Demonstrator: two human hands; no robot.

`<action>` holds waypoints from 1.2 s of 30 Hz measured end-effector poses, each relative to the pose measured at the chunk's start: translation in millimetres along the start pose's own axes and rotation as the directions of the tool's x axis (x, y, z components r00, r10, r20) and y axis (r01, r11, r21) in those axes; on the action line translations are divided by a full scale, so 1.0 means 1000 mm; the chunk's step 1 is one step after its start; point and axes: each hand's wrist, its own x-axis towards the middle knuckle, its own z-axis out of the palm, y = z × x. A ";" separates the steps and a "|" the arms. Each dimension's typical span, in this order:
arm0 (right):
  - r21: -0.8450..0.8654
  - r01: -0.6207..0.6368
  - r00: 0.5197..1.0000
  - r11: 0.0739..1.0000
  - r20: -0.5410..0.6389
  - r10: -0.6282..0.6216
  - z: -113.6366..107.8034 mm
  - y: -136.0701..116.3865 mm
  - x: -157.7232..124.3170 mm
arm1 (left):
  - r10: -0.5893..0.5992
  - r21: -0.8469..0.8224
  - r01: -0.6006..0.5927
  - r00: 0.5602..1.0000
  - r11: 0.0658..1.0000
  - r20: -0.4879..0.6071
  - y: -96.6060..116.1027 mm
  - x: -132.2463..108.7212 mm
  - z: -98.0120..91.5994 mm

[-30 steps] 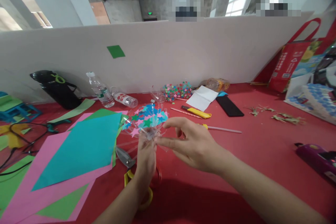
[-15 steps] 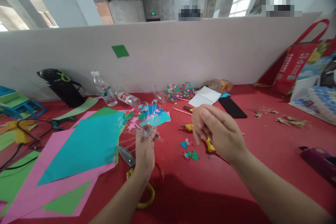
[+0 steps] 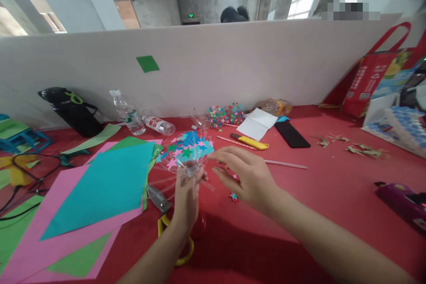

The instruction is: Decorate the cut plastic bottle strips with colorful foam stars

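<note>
My left hand point(image 3: 189, 182) grips the gathered base of a clear plastic piece cut into strips point(image 3: 162, 185), which splay outward. Pink, green and blue paper stars point(image 3: 186, 153) lie on and around the strips. My right hand point(image 3: 248, 177) hovers just to the right, thumb and fingers apart, with nothing visible between them. Beneath it, a few small stars point(image 3: 234, 196) rest on the red table, partly covered by the hand. Yellow-handled scissors point(image 3: 163, 219) lie under my left wrist, partly hidden by it.
Coloured paper sheets point(image 3: 100, 191) spread across the left. A yellow utility knife point(image 3: 256, 143), a pale straw point(image 3: 286, 164), a black phone-like slab point(image 3: 293, 134) and a star-filled bottle point(image 3: 226, 115) lie beyond my hands. Water bottles point(image 3: 128, 113) and a black flask point(image 3: 69, 111) stand near the white partition point(image 3: 199, 62).
My right hand has moved left and closer to the strips, its bent fingers now spread. My left hand stays closed on the plastic. The utility knife and straw are uncovered.
</note>
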 end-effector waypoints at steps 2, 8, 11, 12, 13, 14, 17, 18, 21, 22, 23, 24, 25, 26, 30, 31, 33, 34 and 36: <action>-0.012 0.002 1.000 1.000 -0.003 -0.002 0.000 0.000 -0.001 | -0.005 0.044 0.005 1.000 0.999 0.009 0.000 -0.002 0.001; 0.071 0.007 0.999 0.997 -0.033 -0.005 0.003 -0.003 0.000 | 0.006 0.055 -0.008 1.000 0.998 0.028 0.000 -0.004 0.002; 0.093 -0.012 0.999 0.996 -0.049 0.017 0.006 -0.003 -0.001 | -0.014 0.023 0.013 0.999 1.000 0.031 0.000 -0.005 0.002; 0.094 -0.018 0.998 0.995 -0.053 0.023 0.007 -0.003 -0.001 | -0.022 0.018 0.021 0.999 1.000 0.028 0.000 -0.005 0.002; 0.096 -0.020 0.998 0.995 -0.057 0.025 0.007 -0.003 -0.002 | -0.031 0.015 0.030 0.999 0.999 0.022 0.000 -0.005 0.002; 0.100 -0.017 0.998 0.995 -0.060 0.023 0.007 -0.002 -0.002 | -0.036 0.013 0.035 0.999 0.999 0.014 0.001 -0.005 0.003; 0.123 0.005 0.999 0.992 -0.043 0.001 0.006 -0.001 -0.001 | -0.027 0.017 0.027 1.000 0.999 0.009 0.001 -0.005 0.002; 0.136 0.012 0.999 0.991 -0.035 -0.008 0.006 -0.001 -0.001 | -0.016 0.018 0.016 1.000 1.000 0.018 0.001 -0.004 0.002; 0.170 0.018 1.000 0.985 -0.010 -0.017 0.006 0.001 0.000 | 0.015 0.026 -0.017 0.998 1.000 0.057 0.001 -0.003 0.002; 0.175 0.018 1.000 0.984 -0.008 -0.017 0.006 0.001 0.000 | 0.026 0.028 -0.028 0.998 0.999 0.063 0.001 -0.003 0.003; 0.179 0.019 1.000 0.984 -0.010 -0.018 0.006 0.001 0.001 | 0.035 0.031 -0.037 0.997 0.999 0.063 0.002 -0.003 0.003; 0.181 0.021 1.000 0.983 -0.013 -0.019 0.006 0.001 0.001 | 0.039 0.036 -0.041 0.998 0.998 0.058 0.002 -0.003 0.003; 0.181 0.023 1.000 0.983 -0.018 -0.021 0.006 0.001 0.001 | 0.042 0.042 -0.044 0.998 0.998 0.051 0.002 -0.003 0.003; 0.177 0.024 1.000 0.984 -0.019 -0.021 0.006 0.001 0.001 | 0.041 0.050 -0.044 0.998 0.998 0.047 0.002 -0.003 0.003; 0.154 0.037 0.999 0.987 -0.039 -0.031 0.004 0.000 0.001 | 0.041 0.077 -0.045 0.998 0.996 0.050 0.001 -0.003 0.001; 0.154 0.054 0.998 0.987 -0.052 -0.046 0.003 0.000 0.001 | 0.046 0.080 -0.051 0.997 0.995 0.055 0.000 -0.002 0.000; 0.148 0.085 0.994 0.985 -0.079 -0.074 0.002 0.000 0.003 | 0.052 0.082 -0.057 0.996 0.995 0.067 -0.001 -0.002 0.000; 0.139 0.092 0.993 0.986 -0.090 -0.080 0.002 0.000 0.003 | 0.050 0.084 -0.056 0.996 0.995 0.070 -0.001 -0.001 0.000; 0.118 0.092 0.991 0.989 -0.107 -0.079 0.001 0.000 0.004 | 0.041 0.096 -0.048 0.996 0.994 0.073 -0.001 -0.001 0.000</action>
